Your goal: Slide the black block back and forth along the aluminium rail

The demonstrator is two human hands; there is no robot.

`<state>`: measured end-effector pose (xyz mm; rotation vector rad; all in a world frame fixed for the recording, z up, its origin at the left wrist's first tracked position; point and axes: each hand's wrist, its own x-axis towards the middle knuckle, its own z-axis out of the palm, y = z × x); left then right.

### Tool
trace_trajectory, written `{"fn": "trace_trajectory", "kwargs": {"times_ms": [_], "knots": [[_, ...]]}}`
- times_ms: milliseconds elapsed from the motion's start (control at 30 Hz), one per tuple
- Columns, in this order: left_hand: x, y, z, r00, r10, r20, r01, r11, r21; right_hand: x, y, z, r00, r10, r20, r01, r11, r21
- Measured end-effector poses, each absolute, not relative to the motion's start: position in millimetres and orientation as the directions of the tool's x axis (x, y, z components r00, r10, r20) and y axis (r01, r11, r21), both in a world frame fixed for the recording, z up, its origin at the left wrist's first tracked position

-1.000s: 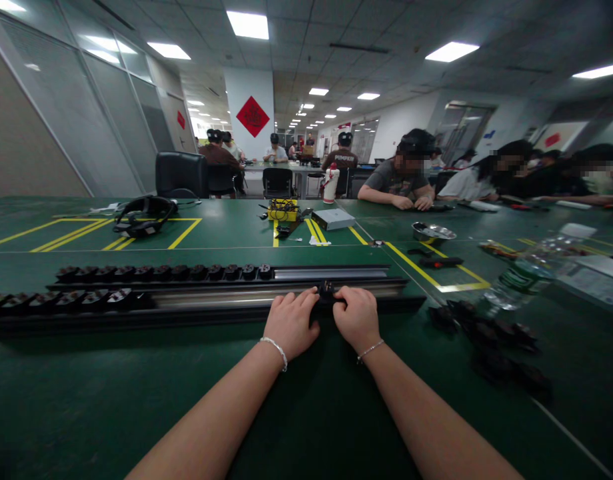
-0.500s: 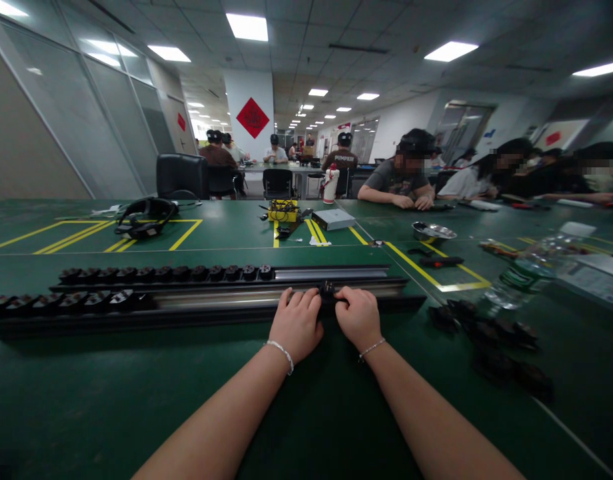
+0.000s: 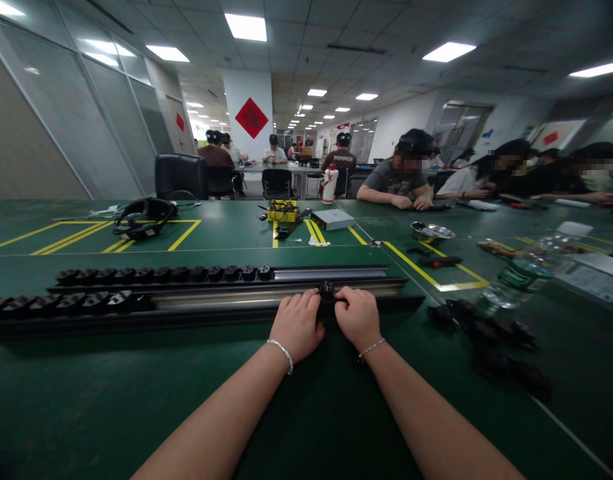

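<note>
Two long black power tracks lie side by side across the green table, the far track [image 3: 331, 273] and the near track [image 3: 221, 300], each with a silvery channel. Round black socket modules [image 3: 161, 274] line the left part of the far track, and several more [image 3: 95, 301] sit at the near track's left end. My left hand [image 3: 297, 325] curls over the near track, its fingertips against the left side of a small black socket module [image 3: 327, 288]. On that module's right side my right hand [image 3: 359, 317] is closed, thumb and forefinger pressed in. The module's lower part is hidden.
Loose black modules [image 3: 486, 331] lie to the right, near a water bottle [image 3: 526, 273]. Farther back are a metal bowl [image 3: 433, 231], a grey box [image 3: 332, 219], a yellow box with cables [image 3: 282, 211] and a black headset [image 3: 145, 218]. Other people sit beyond.
The fingers of my left hand have drawn in slightly over the track. My right hand and the module stay in nearly the same place.
</note>
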<state>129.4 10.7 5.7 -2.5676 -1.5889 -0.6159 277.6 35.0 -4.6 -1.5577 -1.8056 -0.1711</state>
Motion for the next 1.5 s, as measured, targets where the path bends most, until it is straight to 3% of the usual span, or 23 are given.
{"fn": "trace_trajectory", "kwargs": {"times_ms": [1233, 1500], "knots": [[134.0, 11.4, 3.3, 0.403, 0.84, 0.363, 0.89, -0.453, 0.059, 283.4, 40.4, -8.8, 0.024, 0.743, 0.669, 0.914, 0.254, -0.316], [133.7, 11.3, 4.5, 0.405, 0.839, 0.364, 0.89, -0.452, 0.051, 281.9, 38.3, -5.5, 0.113, 0.757, 0.643, 0.924, 0.158, -0.348]]}}
